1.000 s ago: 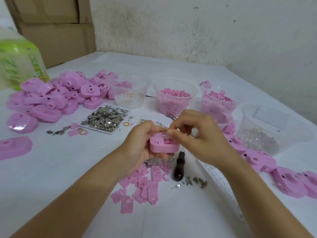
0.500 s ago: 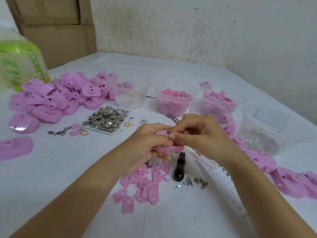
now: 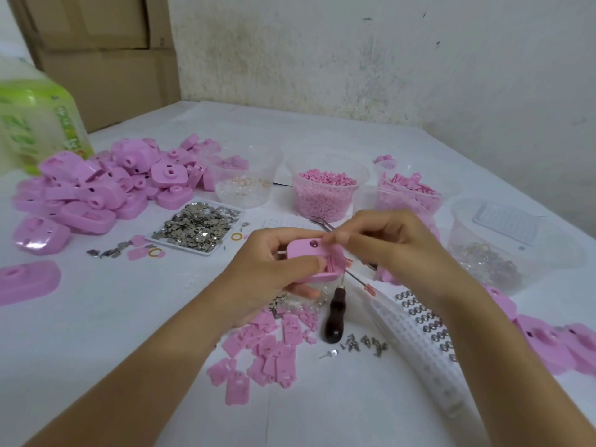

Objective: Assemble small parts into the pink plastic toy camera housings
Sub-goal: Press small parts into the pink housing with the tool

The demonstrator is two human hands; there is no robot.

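My left hand (image 3: 274, 269) grips a pink toy camera housing (image 3: 306, 250) above the middle of the table, tilted with its top face and a dark round button showing. My right hand (image 3: 390, 243) pinches a small pink flat part (image 3: 337, 258) against the housing's right end. Several loose pink flat parts (image 3: 267, 350) lie on the table below my hands. A heap of pink housings (image 3: 96, 188) sits at the left.
A dark-handled screwdriver (image 3: 335, 317) lies under my hands beside small screws (image 3: 364, 345). A tray of metal pieces (image 3: 196, 225), tubs of pink bits (image 3: 325, 191), a white grid tray (image 3: 422, 343), more housings (image 3: 554, 346) at right, a green bottle (image 3: 35, 124) far left.
The housing has been turned in my left hand so its closed top face shows instead of its open inside. My right hand has shifted to the housing's right end with a small pink part.
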